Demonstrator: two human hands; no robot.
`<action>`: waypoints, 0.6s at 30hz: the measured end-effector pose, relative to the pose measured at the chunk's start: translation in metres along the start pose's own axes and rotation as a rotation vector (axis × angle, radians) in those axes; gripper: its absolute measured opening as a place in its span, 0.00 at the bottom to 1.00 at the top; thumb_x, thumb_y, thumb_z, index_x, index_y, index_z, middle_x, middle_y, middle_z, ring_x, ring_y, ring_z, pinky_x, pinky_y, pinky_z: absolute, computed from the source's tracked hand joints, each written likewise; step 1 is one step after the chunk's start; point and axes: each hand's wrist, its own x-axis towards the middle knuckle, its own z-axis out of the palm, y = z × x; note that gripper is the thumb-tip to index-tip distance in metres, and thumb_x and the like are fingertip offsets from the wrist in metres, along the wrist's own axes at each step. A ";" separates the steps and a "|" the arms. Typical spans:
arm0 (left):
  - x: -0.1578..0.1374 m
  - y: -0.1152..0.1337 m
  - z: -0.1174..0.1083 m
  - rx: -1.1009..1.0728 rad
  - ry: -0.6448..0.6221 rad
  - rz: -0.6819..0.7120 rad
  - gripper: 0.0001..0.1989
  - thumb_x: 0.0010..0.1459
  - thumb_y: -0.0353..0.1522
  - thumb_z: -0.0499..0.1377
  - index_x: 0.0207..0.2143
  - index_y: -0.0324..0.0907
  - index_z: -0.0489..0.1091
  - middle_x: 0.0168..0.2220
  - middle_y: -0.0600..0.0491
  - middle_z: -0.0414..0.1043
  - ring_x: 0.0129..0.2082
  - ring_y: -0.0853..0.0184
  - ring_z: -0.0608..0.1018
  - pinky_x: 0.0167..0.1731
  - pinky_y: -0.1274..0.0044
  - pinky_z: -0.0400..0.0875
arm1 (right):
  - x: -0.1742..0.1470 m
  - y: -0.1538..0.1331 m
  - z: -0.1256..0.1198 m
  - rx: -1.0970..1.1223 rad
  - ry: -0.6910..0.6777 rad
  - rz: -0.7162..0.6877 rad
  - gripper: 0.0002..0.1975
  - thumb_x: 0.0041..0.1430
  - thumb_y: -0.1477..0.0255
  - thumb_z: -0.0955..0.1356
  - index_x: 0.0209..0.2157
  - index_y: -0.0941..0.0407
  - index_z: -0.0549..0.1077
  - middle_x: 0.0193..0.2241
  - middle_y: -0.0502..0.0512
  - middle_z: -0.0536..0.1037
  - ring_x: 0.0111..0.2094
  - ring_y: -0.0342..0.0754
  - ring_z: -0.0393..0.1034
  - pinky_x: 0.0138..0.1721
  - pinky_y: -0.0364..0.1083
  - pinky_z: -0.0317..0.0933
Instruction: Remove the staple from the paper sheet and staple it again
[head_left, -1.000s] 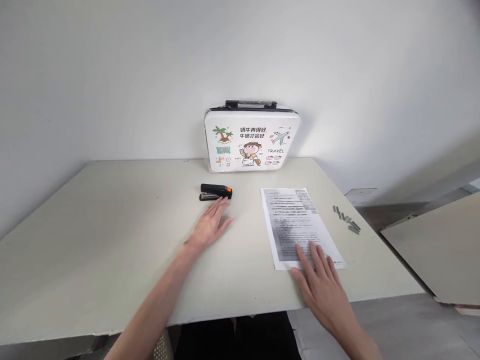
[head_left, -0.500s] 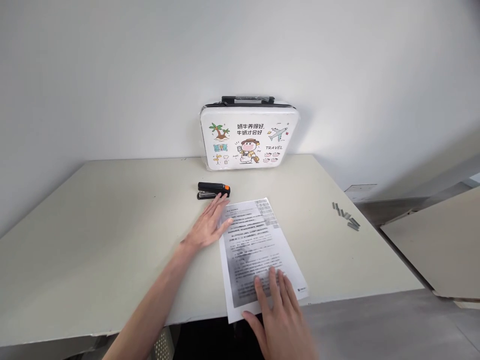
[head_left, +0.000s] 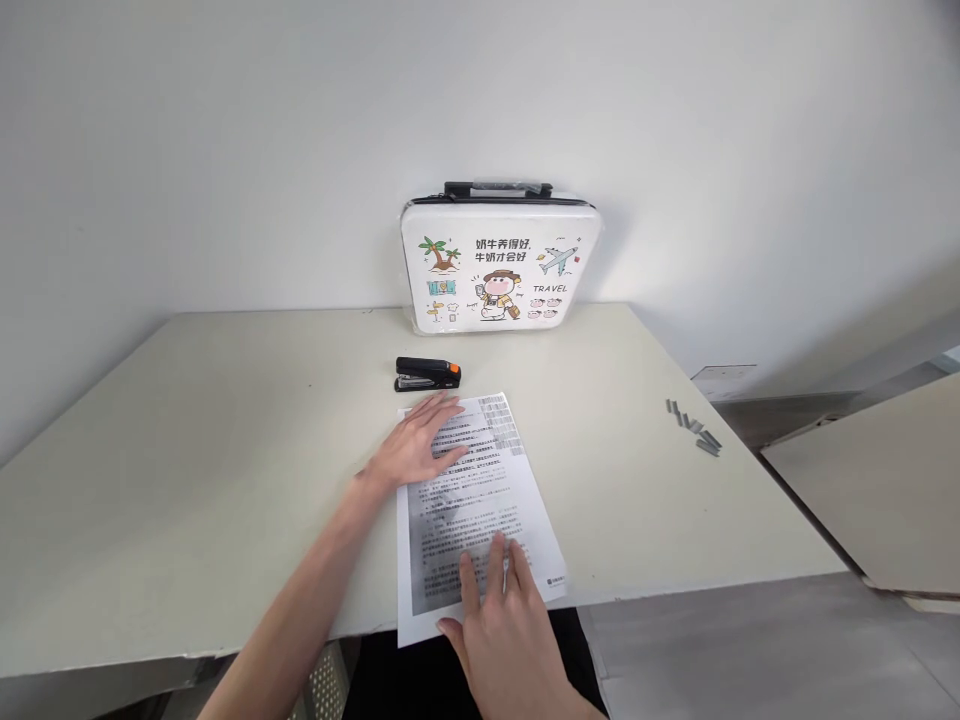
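Note:
A printed sheet of paper [head_left: 472,500] lies on the table, its near edge reaching past the table's front edge. My left hand [head_left: 421,442] rests on its upper left part, fingers stretched out and thumb apart. On the lower part of the sheet lies my right hand [head_left: 501,615], flat with its fingers spread. Whether there is more than one sheet I cannot tell. Just beyond my left fingertips sits a black stapler [head_left: 427,374] with an orange piece at its right end; neither hand touches it.
Several short strips of staples [head_left: 694,428] lie on the right side of the pale table [head_left: 225,450]. At the back, a white case [head_left: 499,265] with cartoon prints and a black handle stands near the wall. A pale board [head_left: 885,480] is beyond the table's right edge.
The paper has slid to the left under my hands. My right hand has moved left with it, while my left hand has stayed nearly in place and now covers more of the sheet.

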 end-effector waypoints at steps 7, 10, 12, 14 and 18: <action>-0.001 -0.002 0.002 -0.030 0.010 -0.004 0.30 0.68 0.49 0.58 0.65 0.42 0.66 0.70 0.43 0.64 0.72 0.52 0.63 0.68 0.57 0.63 | 0.034 0.004 -0.070 -0.120 -0.313 -0.139 0.24 0.71 0.60 0.67 0.55 0.65 0.79 0.40 0.75 0.85 0.49 0.68 0.81 0.45 0.58 0.73; -0.002 -0.005 0.004 -0.034 0.031 0.007 0.30 0.68 0.49 0.59 0.65 0.43 0.66 0.69 0.44 0.65 0.72 0.52 0.64 0.68 0.57 0.63 | 0.052 0.015 -0.107 -0.081 -0.328 -0.165 0.17 0.73 0.61 0.67 0.45 0.61 0.81 0.29 0.62 0.84 0.30 0.54 0.80 0.36 0.50 0.70; -0.002 -0.005 0.004 -0.035 0.059 0.023 0.29 0.68 0.49 0.59 0.64 0.43 0.67 0.69 0.44 0.66 0.71 0.52 0.65 0.69 0.57 0.62 | 0.068 0.024 -0.126 -0.103 -0.297 -0.159 0.18 0.74 0.61 0.66 0.46 0.61 0.79 0.29 0.60 0.83 0.29 0.52 0.79 0.35 0.49 0.68; -0.002 -0.004 0.002 -0.040 0.100 0.044 0.27 0.68 0.47 0.59 0.63 0.43 0.68 0.67 0.44 0.68 0.70 0.52 0.66 0.69 0.57 0.62 | 0.088 0.033 -0.138 -0.144 -0.291 -0.129 0.18 0.75 0.61 0.65 0.44 0.60 0.79 0.30 0.61 0.84 0.32 0.53 0.80 0.37 0.48 0.67; -0.001 -0.003 -0.005 -0.037 0.223 0.061 0.19 0.67 0.42 0.58 0.55 0.43 0.72 0.58 0.44 0.77 0.60 0.53 0.76 0.62 0.59 0.69 | 0.135 0.048 -0.149 -0.169 -0.191 -0.057 0.15 0.74 0.64 0.66 0.39 0.59 0.80 0.32 0.63 0.84 0.36 0.56 0.81 0.39 0.50 0.66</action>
